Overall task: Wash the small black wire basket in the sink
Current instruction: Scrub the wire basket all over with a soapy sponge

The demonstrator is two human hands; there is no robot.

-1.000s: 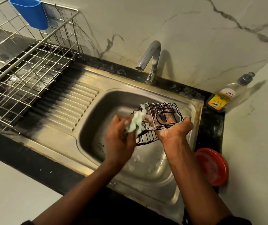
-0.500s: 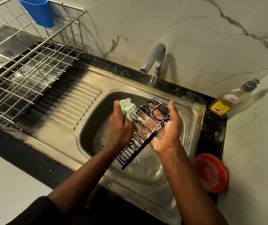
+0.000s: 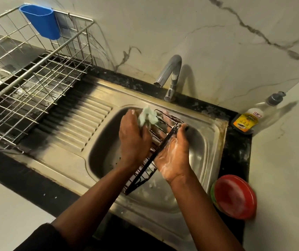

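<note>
Surface: a black stone desk (image 3: 27, 178) runs below a pale, veined marble wall (image 3: 217, 51), with a stainless steel sink (image 3: 210, 142) set into it.
Around: a chrome tap (image 3: 172, 77) stands behind the bowl. To the left is a silver wire dish rack (image 3: 27, 84) with a blue cup (image 3: 41, 22) hooked on it. To the right are a soap bottle (image 3: 248, 120) and a round red dish (image 3: 235, 196).
Task item: the small black wire basket (image 3: 145, 171) is held over the sink bowl, tipped on edge between both hands.
Left: the left hand (image 3: 132, 136) curls round a pale green cloth (image 3: 147, 117), pressing it to the basket's upper wires.
Right: the right hand (image 3: 174, 154), sudsy, grips the basket's rim, thumb over the top, fingers behind the wires.
Textures: ridged drainboard (image 3: 83, 127); thin dark rods; crumpled cloth; foam on skin.
</note>
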